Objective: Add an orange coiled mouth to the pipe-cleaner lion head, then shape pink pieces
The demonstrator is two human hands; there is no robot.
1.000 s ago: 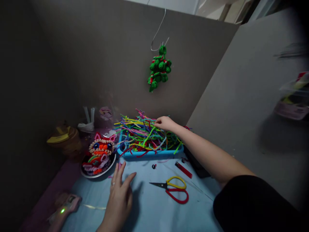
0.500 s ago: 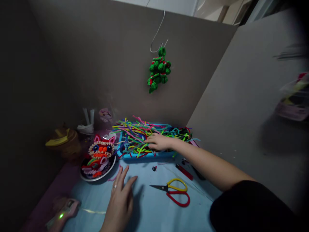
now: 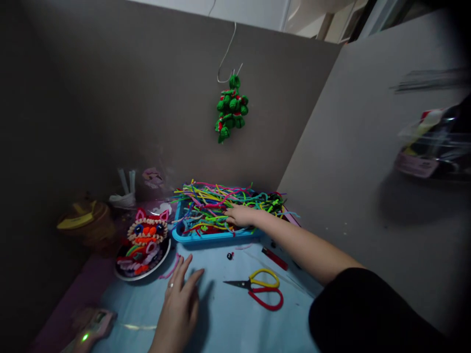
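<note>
A blue tray (image 3: 206, 239) at the back of the table is heaped with colourful pipe cleaners (image 3: 209, 196). My right hand (image 3: 241, 215) reaches into the heap from the right, fingers slightly apart and touching the strands; its fingertips are partly hidden among them. My left hand (image 3: 180, 299) is raised over the near part of the blue table cover, fingers spread, holding nothing. Scissors (image 3: 241, 284) with one yellow and one red handle lie open between the hands. Beside my left fingertips is a loose pink pipe cleaner (image 3: 171, 268).
A bowl (image 3: 143, 277) at left holds a fox-like pipe-cleaner face (image 3: 147, 230). A red lighter (image 3: 275, 259) and a small black bead-like piece (image 3: 230, 256) lie near the tray. A pink device (image 3: 97, 326) glows green at front left. A green crocheted tree (image 3: 231, 110) hangs from a hook.
The view has shifted slightly, so things appear further left. My right hand has stirred the pipe cleaners, and several strands lie differently. My left hand keeps its spread pose.
</note>
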